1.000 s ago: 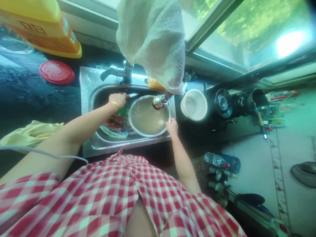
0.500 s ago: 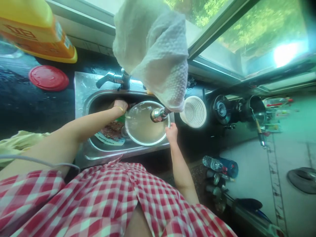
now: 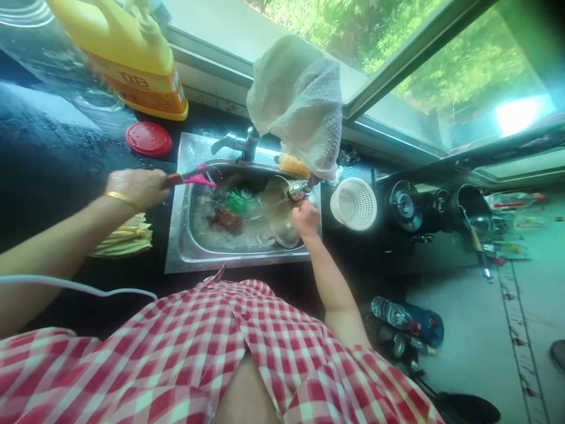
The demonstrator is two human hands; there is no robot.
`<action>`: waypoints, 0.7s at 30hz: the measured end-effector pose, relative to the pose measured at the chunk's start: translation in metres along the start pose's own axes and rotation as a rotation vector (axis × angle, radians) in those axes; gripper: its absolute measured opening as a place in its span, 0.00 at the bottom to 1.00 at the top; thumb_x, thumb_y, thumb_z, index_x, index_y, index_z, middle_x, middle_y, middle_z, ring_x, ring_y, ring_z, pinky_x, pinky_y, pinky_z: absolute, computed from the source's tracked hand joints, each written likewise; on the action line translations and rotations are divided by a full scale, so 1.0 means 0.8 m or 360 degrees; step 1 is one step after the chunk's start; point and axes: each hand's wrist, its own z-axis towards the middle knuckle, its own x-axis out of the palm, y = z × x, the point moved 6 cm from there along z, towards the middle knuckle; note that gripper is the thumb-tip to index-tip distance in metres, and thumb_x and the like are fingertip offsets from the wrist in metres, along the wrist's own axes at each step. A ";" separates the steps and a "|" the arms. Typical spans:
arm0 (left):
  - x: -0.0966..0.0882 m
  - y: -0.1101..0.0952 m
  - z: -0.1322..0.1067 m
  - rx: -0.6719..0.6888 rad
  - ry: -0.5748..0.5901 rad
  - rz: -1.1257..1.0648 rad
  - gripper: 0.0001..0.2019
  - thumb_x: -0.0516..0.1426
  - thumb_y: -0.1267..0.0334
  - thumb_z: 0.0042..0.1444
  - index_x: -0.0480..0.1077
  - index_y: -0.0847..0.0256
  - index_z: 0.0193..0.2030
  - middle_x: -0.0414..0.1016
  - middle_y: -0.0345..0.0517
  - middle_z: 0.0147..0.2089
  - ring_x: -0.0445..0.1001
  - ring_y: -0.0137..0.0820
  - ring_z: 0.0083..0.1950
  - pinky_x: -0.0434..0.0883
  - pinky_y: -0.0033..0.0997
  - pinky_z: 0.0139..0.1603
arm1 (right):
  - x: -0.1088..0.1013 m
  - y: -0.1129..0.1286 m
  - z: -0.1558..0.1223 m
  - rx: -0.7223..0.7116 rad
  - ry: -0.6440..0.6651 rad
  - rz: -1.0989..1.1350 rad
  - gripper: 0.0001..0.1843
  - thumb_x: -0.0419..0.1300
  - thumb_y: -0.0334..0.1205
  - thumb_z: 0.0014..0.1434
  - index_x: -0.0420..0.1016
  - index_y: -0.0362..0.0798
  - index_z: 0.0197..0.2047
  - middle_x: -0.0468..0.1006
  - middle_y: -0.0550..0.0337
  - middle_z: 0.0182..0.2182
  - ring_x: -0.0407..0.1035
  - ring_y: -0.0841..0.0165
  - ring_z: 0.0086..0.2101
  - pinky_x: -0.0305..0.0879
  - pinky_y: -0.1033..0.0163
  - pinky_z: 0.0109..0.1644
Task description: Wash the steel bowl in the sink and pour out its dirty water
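Note:
My left hand is closed on the handle of a pink utensil, held over the left rim of the steel sink. My right hand grips the rim of a metal bowl, which is tipped up on edge in the right of the sink, just under the faucet spout. Wet dishes, a green item and reddish food scraps lie in the sink basin.
A yellow jug and a red lid stand on the dark counter behind the sink. A white cloth hangs over the tap. A white basket sits right of the sink, a yellow cloth left, bottles on the floor.
My left hand left the sink and moved left, now holding the pink utensil. The bowl, which was level and full of murky water, is tipped on edge by my right hand.

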 end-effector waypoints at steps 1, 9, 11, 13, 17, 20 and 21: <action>-0.011 0.023 -0.007 -0.0083 -0.0025 -0.0038 0.25 0.58 0.55 0.69 0.78 0.68 0.66 0.83 0.65 0.62 0.82 0.60 0.66 0.77 0.52 0.65 | -0.004 0.002 0.000 -0.0067 -0.0032 -0.0110 0.12 0.56 0.29 0.59 0.78 0.48 0.42 0.71 0.61 0.27 0.66 0.62 0.31 0.57 0.60 0.41; -0.093 0.047 0.065 -0.0139 -0.0504 -0.0424 0.29 0.55 0.55 0.69 0.79 0.84 0.60 0.79 0.69 0.66 0.73 0.68 0.73 0.74 0.63 0.69 | -0.021 -0.018 -0.008 -0.0549 -0.0156 -0.0557 0.11 0.57 0.29 0.66 0.76 0.49 0.34 0.64 0.63 0.22 0.64 0.64 0.29 0.56 0.60 0.41; -0.104 0.010 0.105 -0.0084 -0.0473 -0.0506 0.28 0.57 0.59 0.72 0.76 0.92 0.61 0.75 0.78 0.69 0.70 0.67 0.75 0.71 0.62 0.72 | -0.029 -0.029 -0.011 -0.0525 -0.0252 -0.0489 0.11 0.57 0.28 0.65 0.74 0.50 0.31 0.59 0.65 0.20 0.61 0.65 0.28 0.54 0.61 0.39; -0.111 -0.023 0.141 -0.0059 -0.0410 -0.0648 0.28 0.57 0.62 0.75 0.71 0.95 0.66 0.71 0.81 0.72 0.66 0.64 0.78 0.67 0.63 0.76 | -0.041 -0.042 -0.015 -0.0381 -0.0392 -0.0342 0.11 0.57 0.28 0.63 0.71 0.51 0.30 0.57 0.67 0.20 0.59 0.66 0.27 0.53 0.61 0.38; -0.116 -0.065 0.170 0.0101 -0.0530 -0.0822 0.44 0.63 0.53 0.74 0.53 0.91 0.80 0.52 0.85 0.82 0.54 0.69 0.83 0.57 0.71 0.79 | -0.062 -0.071 -0.022 0.0102 -0.0609 0.0136 0.09 0.57 0.29 0.61 0.67 0.53 0.31 0.62 0.69 0.23 0.62 0.66 0.29 0.56 0.62 0.39; -0.101 -0.110 0.138 0.0507 -0.0880 -0.0780 0.40 0.56 0.46 0.77 0.59 0.84 0.79 0.52 0.74 0.83 0.50 0.67 0.85 0.51 0.75 0.79 | -0.059 -0.084 -0.023 0.0376 -0.0645 0.0538 0.09 0.57 0.30 0.60 0.64 0.53 0.31 0.64 0.71 0.24 0.62 0.67 0.29 0.59 0.63 0.41; -0.086 -0.131 0.122 0.0651 -0.0906 -0.0756 0.35 0.52 0.47 0.79 0.65 0.79 0.77 0.60 0.67 0.81 0.54 0.62 0.84 0.50 0.74 0.80 | -0.054 -0.086 -0.022 0.0436 -0.0644 0.0643 0.10 0.57 0.29 0.58 0.63 0.54 0.31 0.63 0.72 0.24 0.61 0.68 0.29 0.60 0.63 0.41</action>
